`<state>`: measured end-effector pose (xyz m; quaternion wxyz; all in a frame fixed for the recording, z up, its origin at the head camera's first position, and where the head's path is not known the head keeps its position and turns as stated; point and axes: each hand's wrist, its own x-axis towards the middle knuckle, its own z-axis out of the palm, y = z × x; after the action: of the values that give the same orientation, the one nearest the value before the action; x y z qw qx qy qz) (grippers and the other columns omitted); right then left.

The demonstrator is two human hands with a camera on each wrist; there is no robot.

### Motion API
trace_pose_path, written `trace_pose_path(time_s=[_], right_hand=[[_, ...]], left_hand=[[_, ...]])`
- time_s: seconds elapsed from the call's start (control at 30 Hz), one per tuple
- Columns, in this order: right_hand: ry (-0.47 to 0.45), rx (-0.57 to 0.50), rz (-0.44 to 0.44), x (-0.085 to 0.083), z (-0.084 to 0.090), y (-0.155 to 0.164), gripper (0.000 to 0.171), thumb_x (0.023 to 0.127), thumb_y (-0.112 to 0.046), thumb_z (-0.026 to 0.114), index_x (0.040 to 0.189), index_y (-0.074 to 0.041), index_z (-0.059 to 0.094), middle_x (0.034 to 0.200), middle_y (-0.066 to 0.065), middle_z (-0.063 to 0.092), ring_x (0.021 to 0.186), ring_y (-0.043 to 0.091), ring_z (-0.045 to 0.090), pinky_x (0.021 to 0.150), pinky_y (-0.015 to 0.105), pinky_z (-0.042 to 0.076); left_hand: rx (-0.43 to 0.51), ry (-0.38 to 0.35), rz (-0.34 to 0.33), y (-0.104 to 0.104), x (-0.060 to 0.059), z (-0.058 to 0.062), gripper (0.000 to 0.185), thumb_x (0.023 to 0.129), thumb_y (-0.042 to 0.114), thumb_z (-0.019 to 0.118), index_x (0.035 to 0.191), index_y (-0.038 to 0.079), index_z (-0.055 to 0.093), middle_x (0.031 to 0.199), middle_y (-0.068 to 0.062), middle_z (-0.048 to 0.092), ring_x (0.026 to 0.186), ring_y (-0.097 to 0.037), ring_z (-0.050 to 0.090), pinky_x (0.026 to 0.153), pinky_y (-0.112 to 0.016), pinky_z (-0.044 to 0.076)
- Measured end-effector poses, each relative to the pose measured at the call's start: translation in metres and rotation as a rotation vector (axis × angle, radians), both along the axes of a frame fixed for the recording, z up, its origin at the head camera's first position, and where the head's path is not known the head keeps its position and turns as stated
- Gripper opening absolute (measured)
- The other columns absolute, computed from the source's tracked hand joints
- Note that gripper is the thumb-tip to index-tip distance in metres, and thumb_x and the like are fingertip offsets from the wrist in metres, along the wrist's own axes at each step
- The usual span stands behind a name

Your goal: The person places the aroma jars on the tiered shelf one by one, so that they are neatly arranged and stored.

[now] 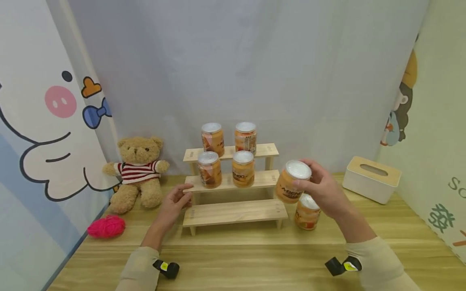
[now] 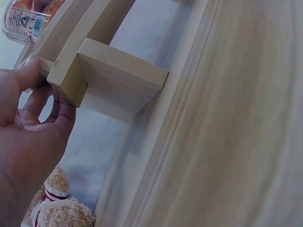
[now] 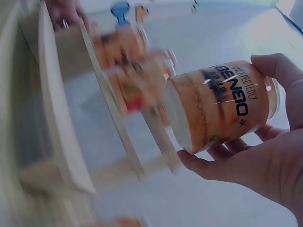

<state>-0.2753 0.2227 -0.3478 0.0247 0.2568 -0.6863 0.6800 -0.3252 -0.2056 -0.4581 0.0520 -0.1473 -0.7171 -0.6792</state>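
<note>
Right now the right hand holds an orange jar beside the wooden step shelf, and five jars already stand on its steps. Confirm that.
Not quite: the head view shows four jars on the wooden step shelf, two on the top step and two on the middle step. A fifth jar stands on the table to the shelf's right. The right hand does hold an orange jar beside the shelf.

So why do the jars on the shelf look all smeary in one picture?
Right wrist view: the shelf jars are streaked with motion blur, while the held jar stays sharp with small glints. Head view: evenly lit and clear. Left wrist view: sharp on the wooden shelf.
</note>
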Motion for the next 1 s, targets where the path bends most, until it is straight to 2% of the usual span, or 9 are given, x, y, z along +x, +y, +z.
trace_pose_path(time_s=[0.13,0.23,0.4,0.5,0.7,1.0], right_hand=[[-0.039,0.073,0.063,0.007,-0.011,-0.041,0.053,0.093,-0.002,0.067,0.139,0.006,0.044,0.123,0.012,0.059,0.111,0.022,0.06,0.091,0.035,0.052],[-0.086,0.121,0.094,0.01,-0.024,-0.071,0.057,0.09,-0.008,0.073,0.139,0.005,0.046,0.125,0.015,0.06,0.115,0.026,0.059,0.094,0.039,0.05],[-0.158,0.181,0.089,0.009,-0.04,-0.114,0.062,0.087,-0.016,0.08,0.138,0.002,0.05,0.127,0.016,0.059,0.116,0.03,0.059,0.093,0.043,0.051],[-0.166,0.198,0.065,0.004,-0.046,-0.136,0.064,0.085,-0.018,0.081,0.138,0.0,0.05,0.126,0.014,0.059,0.113,0.029,0.06,0.09,0.042,0.053],[-0.125,0.201,0.011,-0.006,-0.053,-0.161,0.06,0.084,-0.019,0.082,0.135,-0.004,0.054,0.124,0.011,0.06,0.11,0.027,0.06,0.086,0.041,0.054],[-0.085,0.206,-0.035,-0.014,-0.061,-0.173,0.065,0.086,-0.023,0.082,0.141,-0.005,0.051,0.127,0.009,0.06,0.114,0.027,0.06,0.088,0.041,0.055]], left_hand=[[-0.003,0.004,0.004,0.001,0.002,-0.002,0.038,0.104,0.017,0.058,0.136,-0.001,0.052,0.097,-0.008,0.058,0.09,-0.021,0.06,0.081,-0.03,0.055],[-0.005,0.011,0.002,0.002,0.003,-0.002,0.037,0.104,0.015,0.058,0.135,-0.002,0.052,0.095,-0.007,0.058,0.089,-0.019,0.061,0.08,-0.031,0.055],[0.005,0.021,-0.011,0.003,0.002,-0.002,0.038,0.104,0.015,0.057,0.136,-0.005,0.05,0.093,-0.005,0.057,0.088,-0.015,0.06,0.08,-0.03,0.055],[0.012,0.023,-0.002,0.002,0.001,-0.001,0.038,0.104,0.015,0.057,0.137,-0.004,0.051,0.093,-0.005,0.057,0.087,-0.015,0.059,0.08,-0.029,0.054],[-0.016,0.022,0.003,0.001,-0.001,-0.001,0.038,0.104,0.017,0.058,0.136,-0.001,0.052,0.094,-0.007,0.058,0.088,-0.016,0.06,0.08,-0.029,0.055],[-0.018,0.029,0.028,0.003,0.0,0.0,0.037,0.103,0.015,0.058,0.135,-0.003,0.053,0.096,-0.009,0.06,0.087,-0.015,0.062,0.078,-0.028,0.055]])
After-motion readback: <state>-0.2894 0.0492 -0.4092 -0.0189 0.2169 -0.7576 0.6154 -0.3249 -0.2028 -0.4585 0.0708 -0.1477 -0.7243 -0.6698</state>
